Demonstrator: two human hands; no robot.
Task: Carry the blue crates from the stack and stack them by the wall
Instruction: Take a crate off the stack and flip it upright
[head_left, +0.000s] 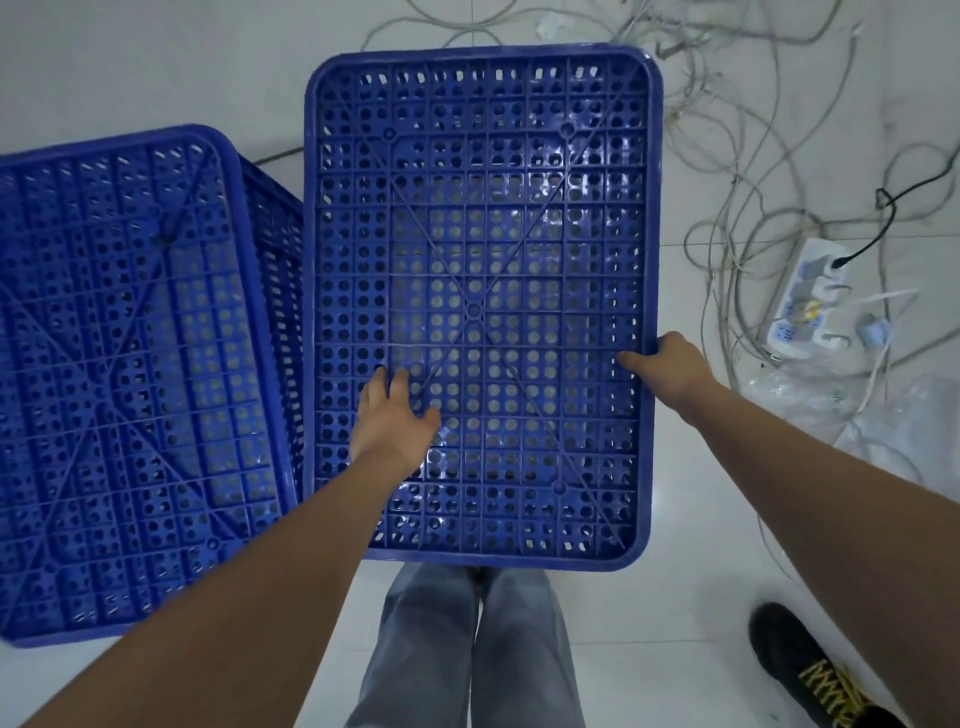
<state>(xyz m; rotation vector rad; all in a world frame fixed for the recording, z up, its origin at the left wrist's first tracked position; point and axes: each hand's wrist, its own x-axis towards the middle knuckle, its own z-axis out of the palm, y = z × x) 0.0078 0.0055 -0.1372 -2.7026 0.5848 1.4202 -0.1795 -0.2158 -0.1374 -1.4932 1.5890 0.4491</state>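
A blue perforated crate (478, 234) lies upside down in front of me, its grid bottom facing up. My left hand (396, 415) rests flat on that bottom, fingers spread and fairly straight. My right hand (667, 364) grips the crate's right rim, thumb on top and fingers curled over the edge. A second blue crate (130, 364), also bottom up, sits just to the left; its side wall shows stacked layers beneath it.
Tangled grey cables (737, 156) cover the white tiled floor at the right. A white power strip (810, 301) with a black plug lies there, beside clear plastic wrap (852, 415). A black shoe (810, 670) stands at the lower right. My legs (467, 649) are below the crate.
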